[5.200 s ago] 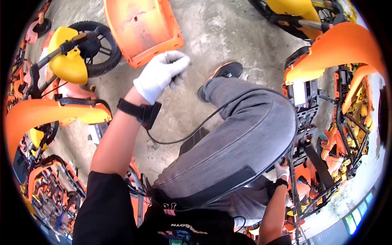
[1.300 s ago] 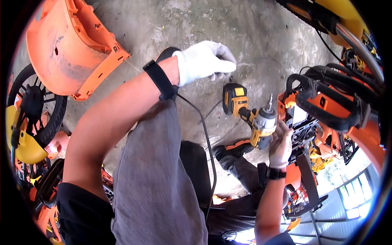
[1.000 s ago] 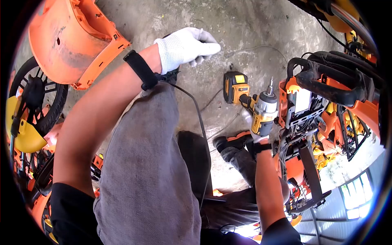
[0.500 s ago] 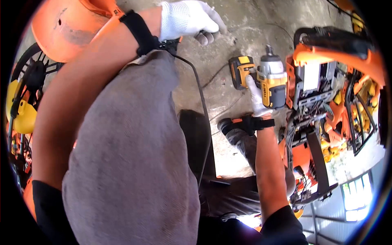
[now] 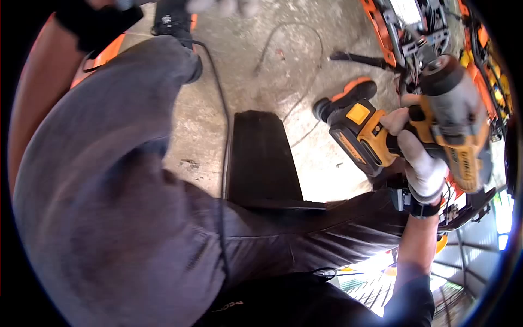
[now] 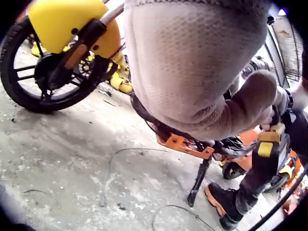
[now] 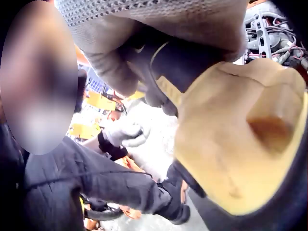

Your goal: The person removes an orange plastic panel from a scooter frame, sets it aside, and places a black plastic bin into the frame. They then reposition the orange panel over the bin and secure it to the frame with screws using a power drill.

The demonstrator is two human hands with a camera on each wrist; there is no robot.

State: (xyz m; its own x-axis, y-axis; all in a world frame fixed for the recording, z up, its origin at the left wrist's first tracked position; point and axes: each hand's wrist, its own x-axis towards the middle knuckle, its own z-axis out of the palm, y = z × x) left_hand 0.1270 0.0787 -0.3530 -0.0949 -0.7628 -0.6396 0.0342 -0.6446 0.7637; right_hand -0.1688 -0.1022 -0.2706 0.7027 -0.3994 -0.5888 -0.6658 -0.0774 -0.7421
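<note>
A yellow and black cordless impact wrench (image 5: pixel 468 136) is in my gloved right hand (image 5: pixel 422 158), its fingers curled round the handle behind the battery (image 5: pixel 358 128). The right wrist view has the glove (image 7: pixel 159 24) close up above the blurred yellow tool housing (image 7: pixel 231 139). My left hand (image 5: pixel 223 6) is cut off by the top edge of the head view, away from the tool. Its glove (image 6: pixel 192 67) fills the upper left wrist view. Across the right wrist view, the left hand (image 7: pixel 126 134) has loosely curled fingers with nothing visible in them.
A dark panel (image 5: pixel 261 158) stands between the legs, with a black cable (image 5: pixel 220 103) to its left. An orange-soled shoe (image 5: pixel 354 92) is on the concrete floor. Bike frame parts (image 5: pixel 414 32) are at upper right; a yellow-fendered wheel (image 6: pixel 48 79) stands further off.
My right hand went from beside the wrench to gripping its handle, and the tool is now nearer the body. My left hand moved up, mostly out of the head view, which has shifted.
</note>
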